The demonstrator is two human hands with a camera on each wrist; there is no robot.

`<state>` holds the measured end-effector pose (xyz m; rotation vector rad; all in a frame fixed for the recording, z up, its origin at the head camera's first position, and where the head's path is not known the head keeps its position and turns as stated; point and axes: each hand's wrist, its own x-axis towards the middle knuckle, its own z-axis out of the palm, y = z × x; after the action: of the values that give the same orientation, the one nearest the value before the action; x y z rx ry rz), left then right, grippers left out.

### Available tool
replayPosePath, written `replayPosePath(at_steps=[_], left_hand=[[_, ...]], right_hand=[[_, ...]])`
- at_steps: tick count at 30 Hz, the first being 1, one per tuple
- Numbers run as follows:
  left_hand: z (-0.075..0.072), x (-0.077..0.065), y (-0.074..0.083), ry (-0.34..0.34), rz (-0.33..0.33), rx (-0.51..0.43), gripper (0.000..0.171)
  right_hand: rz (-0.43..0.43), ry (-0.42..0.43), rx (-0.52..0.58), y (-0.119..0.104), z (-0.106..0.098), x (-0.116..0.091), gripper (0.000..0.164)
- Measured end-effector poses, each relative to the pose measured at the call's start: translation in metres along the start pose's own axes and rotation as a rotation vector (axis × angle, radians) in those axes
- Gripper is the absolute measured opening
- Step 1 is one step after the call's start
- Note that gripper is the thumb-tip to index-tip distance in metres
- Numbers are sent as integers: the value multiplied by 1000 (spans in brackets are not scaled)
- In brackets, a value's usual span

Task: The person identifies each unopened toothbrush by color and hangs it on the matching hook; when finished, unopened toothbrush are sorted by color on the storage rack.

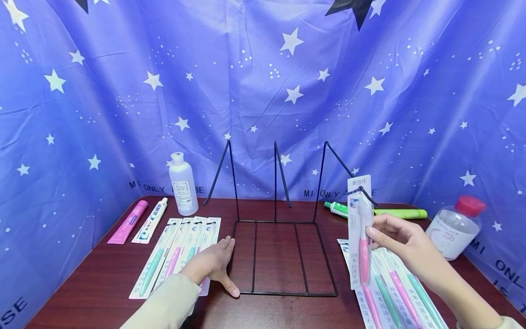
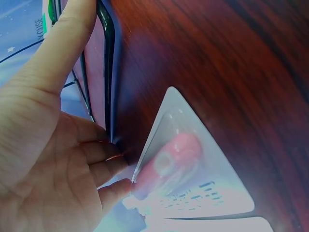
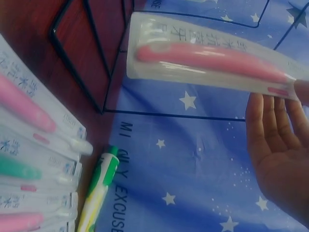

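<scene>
My right hand (image 1: 396, 235) pinches the edge of a packaged pink toothbrush (image 1: 364, 256), held upright at the right side of the black wire rack (image 1: 301, 256). The rack's right prong passes behind the top of the card, and its tip comes out in front, apparently through the hole. In the right wrist view, the toothbrush pack (image 3: 207, 58) lies between thumb and fingers. My left hand (image 1: 215, 260) rests at the rack's left front corner, thumb on the front bar, fingers extended along the left side. Beside it in the left wrist view is another packaged pink toothbrush (image 2: 169, 164).
Packaged toothbrushes lie in a left row (image 1: 164, 256) and a right row (image 1: 394, 283). At the back left are a pink tube (image 1: 129, 224), a white toothpaste tube (image 1: 151, 221) and a white bottle (image 1: 182, 187). A red-capped bottle (image 1: 454, 228) and a green tube (image 1: 400, 213) are right.
</scene>
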<state>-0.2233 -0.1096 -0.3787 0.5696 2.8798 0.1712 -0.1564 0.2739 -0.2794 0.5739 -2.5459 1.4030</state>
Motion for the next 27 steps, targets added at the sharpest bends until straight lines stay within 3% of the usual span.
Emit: replayPosePath(at_steps=[14,27], left_hand=[[1,0,1,-9,-2,33,129],[2,0,1,-17,-10,9,129]], right_hand=[[71,39,177,9,13,44,21],[47,78,154,15,18,78,36]])
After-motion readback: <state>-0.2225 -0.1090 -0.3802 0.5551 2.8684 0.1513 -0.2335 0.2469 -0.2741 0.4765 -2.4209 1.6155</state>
